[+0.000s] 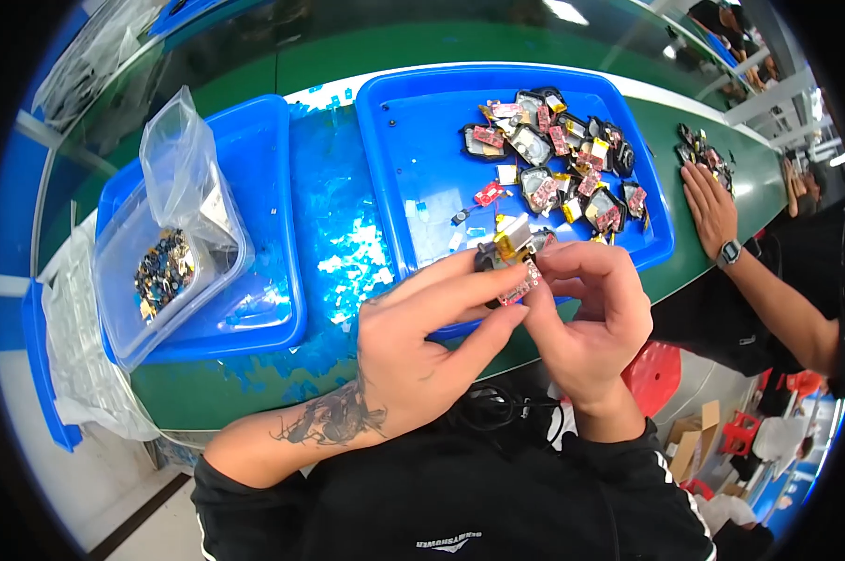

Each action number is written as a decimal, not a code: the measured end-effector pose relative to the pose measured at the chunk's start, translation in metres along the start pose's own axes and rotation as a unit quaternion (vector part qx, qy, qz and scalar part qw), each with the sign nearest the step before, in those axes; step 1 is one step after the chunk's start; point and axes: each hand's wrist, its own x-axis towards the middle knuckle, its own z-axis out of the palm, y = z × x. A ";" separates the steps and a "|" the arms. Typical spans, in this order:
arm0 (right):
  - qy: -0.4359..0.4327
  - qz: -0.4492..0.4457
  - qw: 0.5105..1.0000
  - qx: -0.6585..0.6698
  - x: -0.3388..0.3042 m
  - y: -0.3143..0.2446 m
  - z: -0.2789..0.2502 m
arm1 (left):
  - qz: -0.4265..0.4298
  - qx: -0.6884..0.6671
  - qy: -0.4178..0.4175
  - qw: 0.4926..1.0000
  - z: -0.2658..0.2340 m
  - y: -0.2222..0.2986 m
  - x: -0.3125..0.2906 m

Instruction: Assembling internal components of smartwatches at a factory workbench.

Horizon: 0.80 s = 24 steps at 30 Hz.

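Observation:
In front of me, over the near edge of a large blue tray (418, 220), my left hand (432, 323) and my right hand (586, 313) meet on one small electronic assembly (519, 280). It has a red circuit board, a black casing part and a yellow-taped silver piece sticking up. Fingers of both hands pinch it, and they hide part of it. Behind my hands the tray holds a heap of similar black housings (532, 145) with red boards and yellow-taped pieces. A loose red board (488, 194) lies apart from the heap, near a small black part (460, 217).
To the left, a clear plastic tub (132, 318) of small mixed parts (165, 271) sits in another blue tray (287, 234), with a plastic bag (174, 159) over it. Blue film scraps (338, 243) litter the green table between the trays. A co-worker's hand (712, 206) rests at the right.

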 end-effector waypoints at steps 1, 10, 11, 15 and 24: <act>-0.016 -0.020 0.999 -0.037 0.004 -0.001 -0.001 | -0.031 -0.002 -0.023 0.999 -0.002 0.000 0.002; -0.079 0.046 0.995 -0.030 0.017 -0.008 -0.016 | -0.151 -0.218 0.051 0.963 -0.009 -0.002 0.017; -0.090 0.045 0.994 -0.032 0.021 -0.006 -0.018 | -0.155 -0.214 0.038 0.964 -0.011 -0.001 0.018; -0.182 -0.244 0.925 -0.226 0.034 -0.004 -0.027 | -0.180 -0.218 0.024 0.959 -0.016 0.000 0.019; -0.334 -0.408 0.800 -0.288 0.065 -0.012 -0.029 | -0.230 -0.254 -0.010 0.939 -0.018 0.005 0.018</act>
